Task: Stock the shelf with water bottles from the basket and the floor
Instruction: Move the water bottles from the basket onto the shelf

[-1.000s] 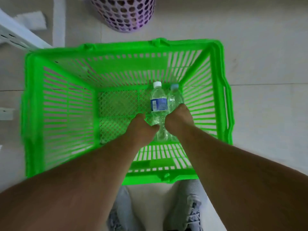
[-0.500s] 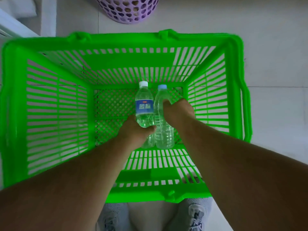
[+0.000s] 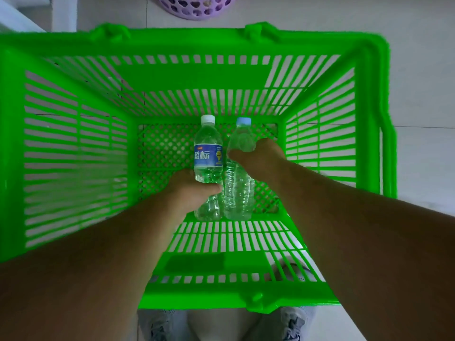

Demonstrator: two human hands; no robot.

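The left hand (image 3: 189, 190) has its fingers wrapped around the lower body of a labelled bottle (image 3: 208, 153), thumb across the front just under the blue label. The right hand (image 3: 256, 156) is closed on the shoulder of a plain bottle (image 3: 239, 188), thumb pressed across its front, the other fingers curled behind it out of sight.

Two bottles, then, one per hand, side by side and nearly touching. Both are clear, thin plastic with ribbed, ringed bodies. The labelled one carries a white cap and a blue wrap with white characters; the plain one has a pale blue cap and no wrap. Both sit inside the green basket (image 3: 73, 148), caps pointing away from the person, toward the right half of its floor; whether their bases touch that floor I cannot tell.

Both forearms are bare and reach down and forward into the basket, the left from the lower left, the right from the lower right.

The basket is one piece of bright moulded plastic, rectangular, with slotted walls and a lattice bottom. It stands on pale floor tiles (image 3: 418, 99). Beyond its far rim shows one lilac hamper (image 3: 197, 8) pierced with heart-shaped holes. Two grey shoes (image 3: 290, 323) peek out below the near rim.
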